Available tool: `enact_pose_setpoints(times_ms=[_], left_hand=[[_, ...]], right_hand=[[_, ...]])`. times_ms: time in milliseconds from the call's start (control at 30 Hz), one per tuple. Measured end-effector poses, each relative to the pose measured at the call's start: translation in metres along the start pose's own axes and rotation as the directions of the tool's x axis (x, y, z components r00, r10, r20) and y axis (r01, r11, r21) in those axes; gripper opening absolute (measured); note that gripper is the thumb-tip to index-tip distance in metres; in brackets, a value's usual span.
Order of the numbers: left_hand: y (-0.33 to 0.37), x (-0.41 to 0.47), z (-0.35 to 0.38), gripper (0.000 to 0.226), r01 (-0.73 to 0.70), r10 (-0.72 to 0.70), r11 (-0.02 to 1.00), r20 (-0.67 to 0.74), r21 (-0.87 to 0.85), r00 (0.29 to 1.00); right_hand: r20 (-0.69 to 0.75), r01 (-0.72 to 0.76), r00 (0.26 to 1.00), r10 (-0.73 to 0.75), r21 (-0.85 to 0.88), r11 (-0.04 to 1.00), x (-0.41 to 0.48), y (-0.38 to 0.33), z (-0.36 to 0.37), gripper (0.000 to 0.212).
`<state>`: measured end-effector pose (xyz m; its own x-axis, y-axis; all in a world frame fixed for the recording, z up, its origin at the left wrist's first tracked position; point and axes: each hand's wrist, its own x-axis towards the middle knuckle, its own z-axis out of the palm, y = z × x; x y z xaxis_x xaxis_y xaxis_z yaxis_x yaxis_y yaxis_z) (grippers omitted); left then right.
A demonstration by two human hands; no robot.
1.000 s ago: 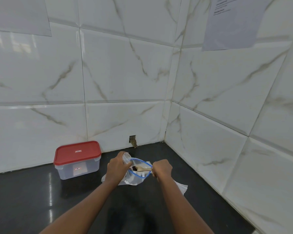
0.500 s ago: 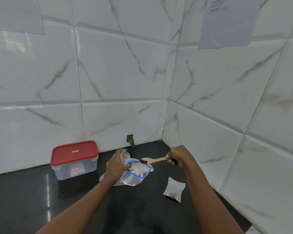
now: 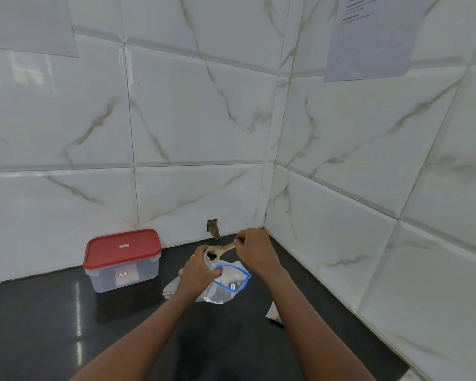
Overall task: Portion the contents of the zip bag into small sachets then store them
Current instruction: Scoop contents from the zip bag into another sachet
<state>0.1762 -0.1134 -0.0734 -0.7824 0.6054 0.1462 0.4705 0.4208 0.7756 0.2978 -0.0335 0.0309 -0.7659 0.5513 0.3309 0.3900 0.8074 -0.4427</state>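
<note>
A clear zip bag with a blue zip rim lies open on the black counter, dark bits inside. My left hand grips a small clear sachet upright, just above the bag's mouth. My right hand holds a wooden spoon by its handle. The spoon's bowl carries dark pieces and sits at the sachet's open top. A filled sachet lies on the counter to the right, partly hidden behind my right forearm.
A clear plastic box with a red lid stands shut at the left, by the back wall. White tiled walls meet in a corner just behind my hands. A small hole shows in the wall's base.
The spoon came out of the zip bag with dark pieces and moved left over the small sachet. My left hand lifted the sachet a little.
</note>
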Motion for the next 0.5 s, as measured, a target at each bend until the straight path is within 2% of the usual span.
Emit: enact_pose_setpoints(times_ms=[167,300,400,500], left_hand=[[0.003,0.004,-0.001,0.065,0.027,-0.027,1.000,0.005,-0.007,1.000],[0.003,0.006,-0.002,0.068,0.037,-0.037,0.999,0.014,0.008,0.999],[0.004,0.006,-0.001,0.071,0.075,-0.075,0.997,0.016,0.025,0.997],[0.002,0.006,-0.001,0.069,0.093,-0.093,0.996,0.026,0.016,0.995]], right_hand=[[0.053,0.307,0.952,-0.303,-0.191,0.932,-0.003,0.004,0.001,0.029],[0.076,0.417,0.909,-0.411,-0.219,0.882,-0.005,0.005,-0.002,0.027],[0.052,0.433,0.900,-0.433,-0.228,0.872,-0.008,0.006,-0.003,0.027],[-0.110,0.293,0.943,-0.313,-0.165,0.942,-0.008,0.015,-0.008,0.026]])
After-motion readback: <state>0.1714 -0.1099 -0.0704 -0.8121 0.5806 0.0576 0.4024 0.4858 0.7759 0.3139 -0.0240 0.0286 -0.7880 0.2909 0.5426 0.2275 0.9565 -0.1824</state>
